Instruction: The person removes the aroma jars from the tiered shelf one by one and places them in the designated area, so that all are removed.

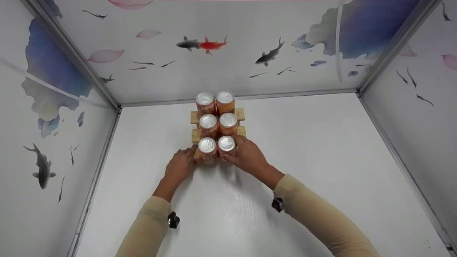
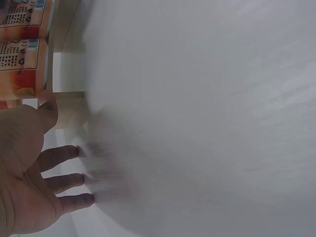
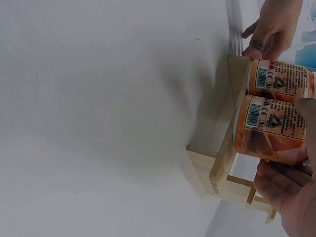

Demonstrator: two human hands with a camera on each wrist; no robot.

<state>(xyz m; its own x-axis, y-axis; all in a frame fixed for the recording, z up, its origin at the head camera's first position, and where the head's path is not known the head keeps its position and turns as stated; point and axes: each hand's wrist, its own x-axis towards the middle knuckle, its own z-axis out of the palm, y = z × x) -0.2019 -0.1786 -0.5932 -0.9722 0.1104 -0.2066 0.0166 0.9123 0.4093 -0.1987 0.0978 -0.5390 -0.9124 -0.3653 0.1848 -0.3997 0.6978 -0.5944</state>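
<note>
Several orange-labelled cans [image 1: 207,122] with silvery tops stand in two columns on a small stepped wooden rack [image 1: 241,114]. My right hand [image 1: 250,155] holds the front right can [image 3: 271,129], thumb on its near side and fingers round its outer side. Beside it, the front left can [image 3: 277,81] stands close against it on the lowest step. At the rack's left end is my left hand [image 1: 180,165], its thumb tip right at the wood. In the left wrist view, this hand's other visible fingers [image 2: 64,182] stretch out, spread apart, close to the white table.
The rack stands on a white table [image 1: 303,142], close to the back wall [image 1: 235,71]. White panels printed with fish, petals and blue patches enclose the table at the back and on both sides, with grey metal strips along the edges.
</note>
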